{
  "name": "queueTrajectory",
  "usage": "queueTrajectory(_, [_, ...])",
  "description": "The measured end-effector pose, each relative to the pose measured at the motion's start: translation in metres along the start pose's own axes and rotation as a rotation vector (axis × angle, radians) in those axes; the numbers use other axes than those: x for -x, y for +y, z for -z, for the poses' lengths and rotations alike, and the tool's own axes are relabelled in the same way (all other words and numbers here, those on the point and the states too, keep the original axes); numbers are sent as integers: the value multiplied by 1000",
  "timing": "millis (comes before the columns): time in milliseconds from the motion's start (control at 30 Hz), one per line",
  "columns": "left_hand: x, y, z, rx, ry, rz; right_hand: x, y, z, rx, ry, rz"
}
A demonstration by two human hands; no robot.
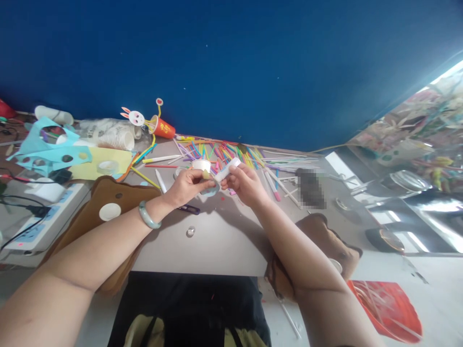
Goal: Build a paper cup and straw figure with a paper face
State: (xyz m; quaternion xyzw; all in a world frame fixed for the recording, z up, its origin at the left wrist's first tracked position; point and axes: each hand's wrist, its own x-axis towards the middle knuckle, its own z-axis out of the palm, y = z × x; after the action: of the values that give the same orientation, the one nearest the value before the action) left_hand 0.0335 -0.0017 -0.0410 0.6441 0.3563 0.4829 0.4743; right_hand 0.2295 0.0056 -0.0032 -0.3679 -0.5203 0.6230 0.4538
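My left hand [190, 187], with a jade bangle [149, 215] at its wrist, pinches a small yellowish piece [206, 174]. Close beside it on the right, my right hand [243, 183] holds a white strip-like item [227, 169] between thumb and fingers, slanting down toward the left fingertips. Whether the two pieces touch is too small to tell. Behind the left fingers stands a white paper cup [201, 166]. Under the hands sits a clear roll, partly hidden. A white pen [161, 180] lies left of the left hand.
Many coloured sticks [220, 152] spread along the blue wall. An orange cup with a rabbit figure [164, 128], stacked paper cups [115, 139] and cut blue sheets [47, 147] are at left. Brown cushions [123, 193] lie under the forearms. A red dustpan-like container [392, 308] is lower right.
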Motion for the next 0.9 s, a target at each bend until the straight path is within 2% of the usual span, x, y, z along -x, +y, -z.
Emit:
queueTrajectory(367, [2, -3, -1, -57, 36, -121, 1, -1, -1, -14, -6, 6])
queueTrajectory(700, [4, 4, -2, -66, 81, -138, 1, -1, 1, -27, 22, 66])
queueTrajectory(900, [2, -1, -3, -49, 91, -195, 1, 0, 1, -32, 36, 87])
